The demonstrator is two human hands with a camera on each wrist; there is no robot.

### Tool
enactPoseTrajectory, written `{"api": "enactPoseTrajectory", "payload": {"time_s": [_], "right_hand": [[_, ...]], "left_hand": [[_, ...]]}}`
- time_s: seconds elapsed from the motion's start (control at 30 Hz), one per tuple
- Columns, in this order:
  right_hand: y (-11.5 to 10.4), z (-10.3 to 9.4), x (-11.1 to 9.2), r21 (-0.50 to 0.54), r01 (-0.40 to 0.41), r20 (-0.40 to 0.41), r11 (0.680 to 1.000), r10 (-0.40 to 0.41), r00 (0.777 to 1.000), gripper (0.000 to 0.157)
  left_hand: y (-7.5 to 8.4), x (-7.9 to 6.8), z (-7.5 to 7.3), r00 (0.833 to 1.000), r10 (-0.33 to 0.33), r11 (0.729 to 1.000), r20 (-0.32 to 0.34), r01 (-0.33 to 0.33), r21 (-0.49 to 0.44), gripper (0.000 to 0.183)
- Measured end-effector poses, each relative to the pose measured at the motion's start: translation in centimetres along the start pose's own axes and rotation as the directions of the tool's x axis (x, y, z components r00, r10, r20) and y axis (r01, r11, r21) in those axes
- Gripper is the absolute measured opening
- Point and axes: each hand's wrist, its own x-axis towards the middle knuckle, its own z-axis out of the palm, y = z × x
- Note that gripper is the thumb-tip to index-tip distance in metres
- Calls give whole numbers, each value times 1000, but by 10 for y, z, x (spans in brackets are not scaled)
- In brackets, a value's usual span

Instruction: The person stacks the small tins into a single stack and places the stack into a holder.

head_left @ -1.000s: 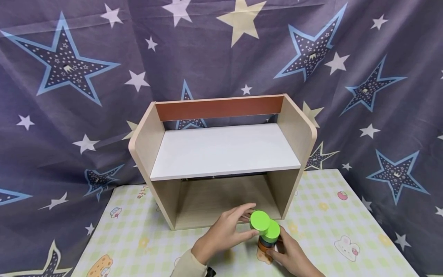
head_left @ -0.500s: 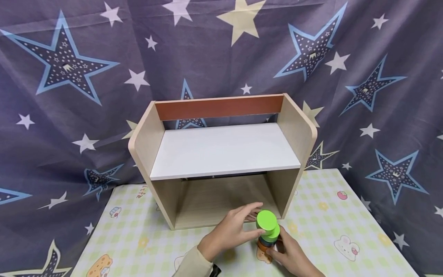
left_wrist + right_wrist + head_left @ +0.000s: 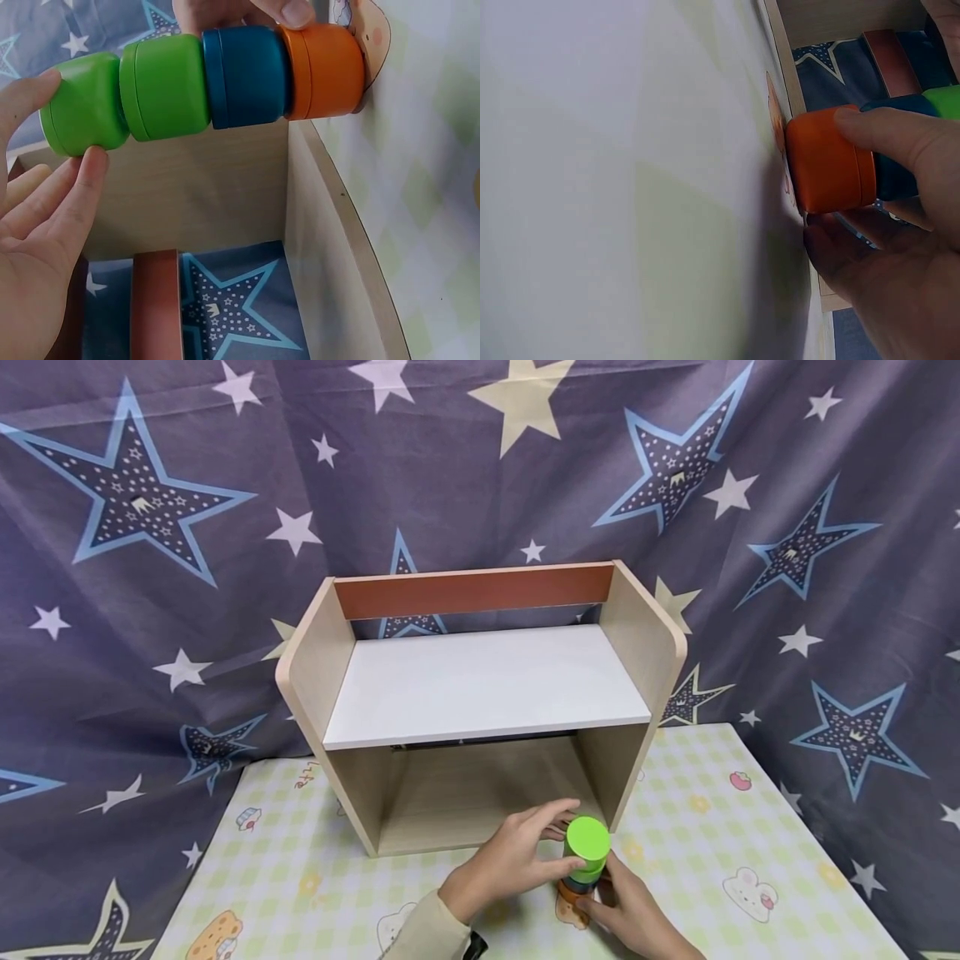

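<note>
Several small lidded round jars form a stack on the tablecloth in front of the shelf. An orange jar [image 3: 825, 161] is at the bottom, then a blue jar [image 3: 247, 75], a green jar [image 3: 166, 86] and, on top, another green jar [image 3: 588, 838]. My left hand [image 3: 517, 856] pinches the top green jar between thumb and fingertips. In the left wrist view that jar meets the one below at a slight tilt. Low on the stack, my right hand [image 3: 637, 906] grips the orange jar, its thumb lying across the side and the fingers behind.
Behind the hands stands a wooden two-level shelf [image 3: 487, 685] with a white upper board and a reddish back rail [image 3: 480, 592]. A checked tablecloth [image 3: 690, 843] covers the table. A star-patterned curtain [image 3: 465, 468] hangs behind it.
My left hand has moved right with the top green jar, bringing it from offset to nearly in line over the lower green jar. My right hand has stayed in place.
</note>
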Motion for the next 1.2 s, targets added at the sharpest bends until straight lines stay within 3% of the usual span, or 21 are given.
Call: {"api": "enactPoseTrajectory", "payload": {"time_s": [1.0, 1.2], "right_hand": [[-2, 0, 1, -33, -14, -11, 999, 14, 1000, 62], [-1, 0, 1, -25, 15, -5, 1000, -15, 1000, 61]], "left_hand": [[-4, -2, 4, 1000, -26, 1000, 1, 26, -11, 72], [-5, -4, 1, 998, -55, 998, 9, 55, -33, 73]]}}
